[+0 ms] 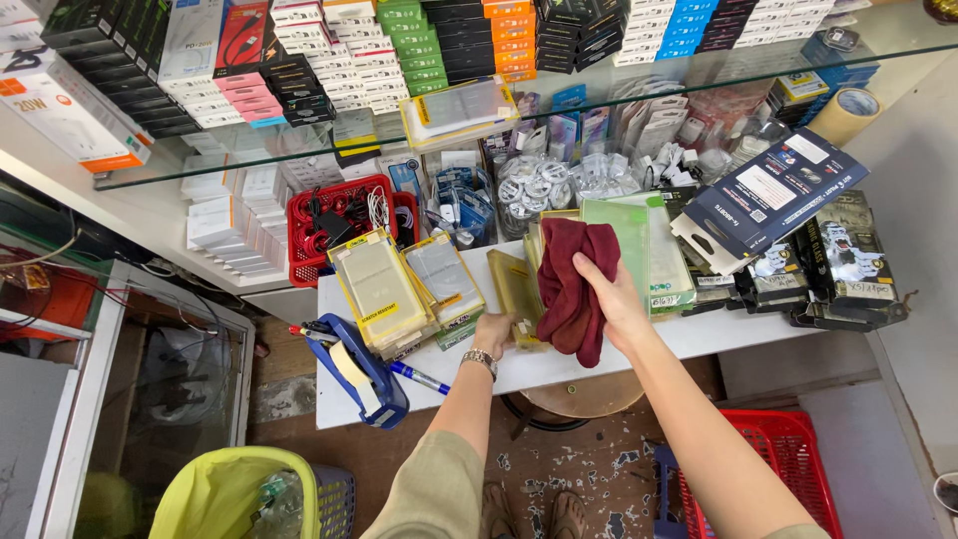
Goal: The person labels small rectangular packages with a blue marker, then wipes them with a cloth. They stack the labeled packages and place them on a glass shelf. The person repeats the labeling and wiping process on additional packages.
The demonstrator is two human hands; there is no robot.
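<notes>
Cloth (574, 289), dark red and bunched, hangs from the right hand (611, 299), whose fingers close around its upper edge just above the white surface (699, 334). Touching the cloth on its left stands a translucent yellow case (514, 294), tilted upright; the left hand (492, 334) grips its lower edge, fingers curled under it, a metal watch (480, 359) on the wrist. Left of the case lie two stacks of flat yellow-edged packs (384, 289), fanned out on the surface. Further left of them, at the surface's corner, sits a blue tape dispenser (364, 369) with a pen (414, 377) just beside it. Behind the cloth stand green-edged packs (649, 250), and to their right a dark blue box (773, 195) leans over black packs (848, 260). A red basket (339, 225) of cables sits behind the yellow-edged packs, under a glass shelf (299, 150) loaded with small boxes. Below the surface, near the dispenser, stands a bin (239, 494) with a yellow liner.
</notes>
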